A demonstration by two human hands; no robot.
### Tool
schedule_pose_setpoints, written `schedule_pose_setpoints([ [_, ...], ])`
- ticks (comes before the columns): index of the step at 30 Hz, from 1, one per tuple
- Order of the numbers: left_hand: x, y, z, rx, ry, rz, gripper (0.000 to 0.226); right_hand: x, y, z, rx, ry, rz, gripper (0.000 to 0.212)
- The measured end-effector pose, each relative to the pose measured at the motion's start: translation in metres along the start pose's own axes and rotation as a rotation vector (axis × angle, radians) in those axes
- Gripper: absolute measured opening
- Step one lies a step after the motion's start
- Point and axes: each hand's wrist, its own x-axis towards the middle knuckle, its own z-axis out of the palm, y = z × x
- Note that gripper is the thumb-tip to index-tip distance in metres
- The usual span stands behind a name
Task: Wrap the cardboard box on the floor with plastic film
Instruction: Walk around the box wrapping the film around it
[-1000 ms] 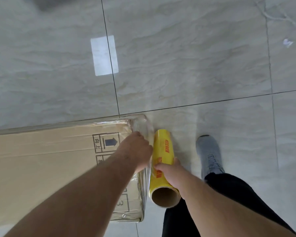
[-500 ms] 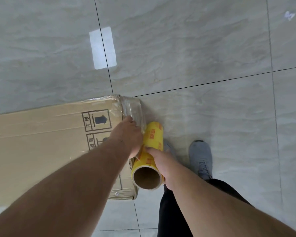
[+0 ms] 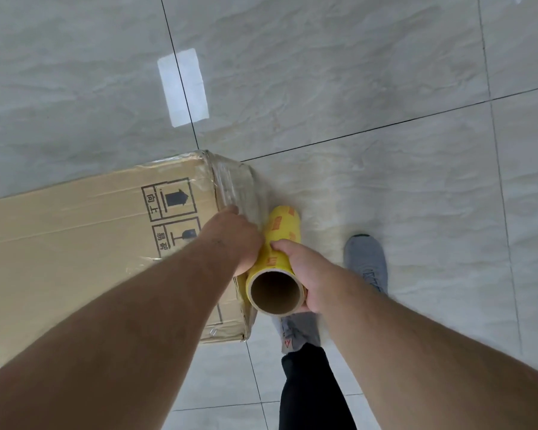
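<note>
A long flat cardboard box (image 3: pixel 75 243) lies on the tiled floor at the left, printed with handling marks. Clear plastic film (image 3: pixel 236 187) covers its right end. A yellow film roll (image 3: pixel 280 243) with a brown cardboard core stands tilted against that end, its open end facing me. My right hand (image 3: pixel 305 274) grips the roll from the right, fingers curled over it. My left hand (image 3: pixel 233 240) rests on the box's right edge beside the roll, pressing on the film; its fingertips are hidden behind the edge.
Grey marble-look floor tiles (image 3: pixel 354 88) spread all around, with a bright reflection (image 3: pixel 182 88) behind the box. My grey shoes (image 3: pixel 367 259) and black trouser leg (image 3: pixel 311 392) are just right of and below the box end.
The roll has tipped up so its open core faces me more squarely. Both hands stay at the box's right end while my view moved closer and my feet shifted.
</note>
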Motion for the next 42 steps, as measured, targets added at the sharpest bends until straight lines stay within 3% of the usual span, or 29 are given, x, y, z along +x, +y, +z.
schedule_pose_setpoints([
  [2,-0.002,0.003,-0.005,0.011,-0.015,0.020,0.019,-0.004,0.001,-0.007,-0.072,0.035,-0.026,0.065],
  [5,-0.005,0.003,-0.008,0.035,-0.038,0.034,0.029,-0.001,0.010,-0.008,-0.365,0.106,-0.079,0.100],
  [7,-0.007,0.004,-0.005,0.071,-0.029,0.033,0.029,0.005,0.018,-0.002,-0.472,0.111,-0.077,0.111],
  [11,-0.008,0.010,0.011,0.181,-0.033,0.056,0.028,0.013,0.021,0.019,-0.512,0.051,-0.055,0.122],
  [15,-0.011,0.011,0.017,0.155,0.007,0.098,0.021,0.005,0.017,0.027,-0.513,0.007,-0.081,0.114],
  [18,-0.012,0.009,0.021,0.112,0.044,0.138,0.014,0.036,0.035,0.023,-0.365,0.057,-0.108,0.141],
  [20,-0.013,0.008,0.025,0.073,0.068,0.156,0.010,0.067,0.053,0.014,-0.180,0.075,-0.081,0.130],
  [24,-0.013,0.016,0.031,0.044,0.080,0.195,0.009,0.015,0.064,0.013,0.241,-0.004,0.021,0.070],
  [27,-0.010,0.019,0.033,0.134,0.038,0.189,0.019,0.011,0.069,0.010,0.343,-0.057,0.026,0.057],
  [30,-0.005,0.021,0.030,0.128,0.004,0.163,0.023,0.017,0.064,0.011,0.350,-0.098,0.039,0.063],
  [37,-0.004,0.028,0.030,0.049,0.016,0.084,0.021,0.017,0.048,0.000,0.111,-0.063,-0.031,0.066],
  [40,0.000,0.034,0.029,0.079,0.019,0.055,0.024,0.018,0.046,-0.013,-0.064,0.006,-0.060,0.106],
  [42,0.004,0.041,0.027,0.094,0.012,0.047,0.027,0.022,0.049,-0.021,-0.192,0.065,-0.105,0.118],
])
